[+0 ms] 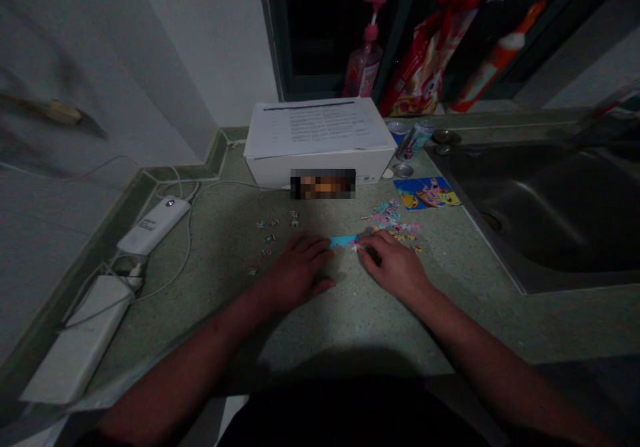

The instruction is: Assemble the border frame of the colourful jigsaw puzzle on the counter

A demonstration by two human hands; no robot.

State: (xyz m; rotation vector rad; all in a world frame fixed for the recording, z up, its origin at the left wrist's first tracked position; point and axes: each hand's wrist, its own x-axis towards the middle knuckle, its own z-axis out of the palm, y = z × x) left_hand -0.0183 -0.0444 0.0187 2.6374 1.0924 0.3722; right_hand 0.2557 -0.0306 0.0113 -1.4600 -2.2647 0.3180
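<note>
A narrow strip of joined blue jigsaw puzzle pieces (343, 241) lies on the counter between my hands. My left hand (299, 270) rests flat at the strip's left end, its fingers stretched out over the edge. At the right end, my right hand (393, 260) pinches a small puzzle piece (355, 247) between thumb and forefinger, touching the strip. Beyond my right hand is a heap of loose puzzle pieces (390, 217) in pink, blue and yellow. Several more loose pieces (270, 238) are scattered beyond my left hand.
A white box (320, 160) with a printed sheet on top stands at the back. A colourful cartoon picture card (427, 193) lies near the metal sink (550, 200). Two white power banks (155, 225) with cables lie left. A pink pump bottle (364, 67) stands behind the box.
</note>
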